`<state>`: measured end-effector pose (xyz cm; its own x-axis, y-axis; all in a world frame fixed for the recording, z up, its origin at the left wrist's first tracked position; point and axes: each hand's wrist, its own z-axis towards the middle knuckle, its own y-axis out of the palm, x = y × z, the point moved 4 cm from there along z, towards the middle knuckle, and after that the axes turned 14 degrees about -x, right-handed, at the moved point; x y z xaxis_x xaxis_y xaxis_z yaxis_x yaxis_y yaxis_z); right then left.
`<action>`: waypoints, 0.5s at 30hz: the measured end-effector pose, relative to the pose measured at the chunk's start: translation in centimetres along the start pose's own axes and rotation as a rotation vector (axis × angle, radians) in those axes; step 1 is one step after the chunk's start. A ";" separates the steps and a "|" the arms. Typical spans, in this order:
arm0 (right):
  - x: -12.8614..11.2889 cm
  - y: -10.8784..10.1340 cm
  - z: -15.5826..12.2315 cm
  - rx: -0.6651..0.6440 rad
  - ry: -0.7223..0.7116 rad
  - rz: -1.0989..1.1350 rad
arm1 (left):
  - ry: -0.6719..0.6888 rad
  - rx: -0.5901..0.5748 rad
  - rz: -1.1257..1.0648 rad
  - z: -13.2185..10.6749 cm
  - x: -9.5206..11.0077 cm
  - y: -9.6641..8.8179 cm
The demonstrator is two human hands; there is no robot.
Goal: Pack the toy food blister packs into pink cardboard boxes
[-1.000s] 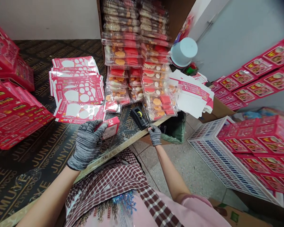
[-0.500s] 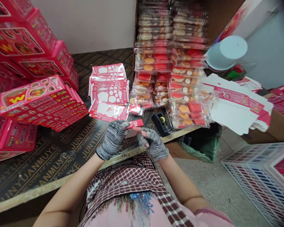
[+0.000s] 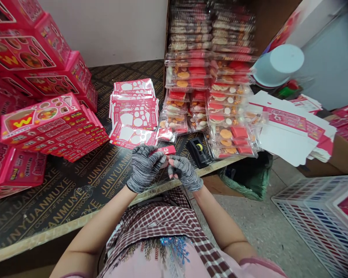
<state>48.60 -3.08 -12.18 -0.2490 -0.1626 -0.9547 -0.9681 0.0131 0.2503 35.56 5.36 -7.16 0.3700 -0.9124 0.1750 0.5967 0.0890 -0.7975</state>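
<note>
hands: together, both closed on a small red carton
left hand: grey knit glove, fingers wrapped over the carton's left end
right hand: matching glove, fingertips pinching the right end
carton: held between both hands, above the plywood tabletop
just ahead: die-cut pink carton blanks, stacked flat
just right: black tape dispenser, beside clear packs of red and orange pieces
far left: assembled pink boxes, piled on the tabletop

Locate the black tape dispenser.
Head view: the black tape dispenser sits on the dark plywood table, just past the gloved right hand, beside clear plastic packs.
</note>
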 end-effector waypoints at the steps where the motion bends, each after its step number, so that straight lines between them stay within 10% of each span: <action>1: 0.1 -0.5 -0.1 0.023 0.005 -0.101 | 0.008 -0.003 0.017 0.0 0.0 0.1; 6: 1.9 -4.3 -0.1 0.483 -0.184 -0.539 | 0.066 -0.032 0.045 -0.5 -0.6 0.6; 10: 4.9 -4.7 2.1 0.353 -0.269 -0.572 | 0.061 -0.102 -0.025 -1.2 -1.1 0.8; 15: 5.5 -3.7 2.0 0.421 -0.377 -0.644 | -0.511 -0.045 -0.389 -3.4 -3.3 -1.1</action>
<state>50.73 -2.01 -18.73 0.4329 0.0738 -0.8984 -0.8349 0.4087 -0.3687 31.29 6.86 -8.84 0.4314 -0.5683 0.7007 0.7294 -0.2374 -0.6416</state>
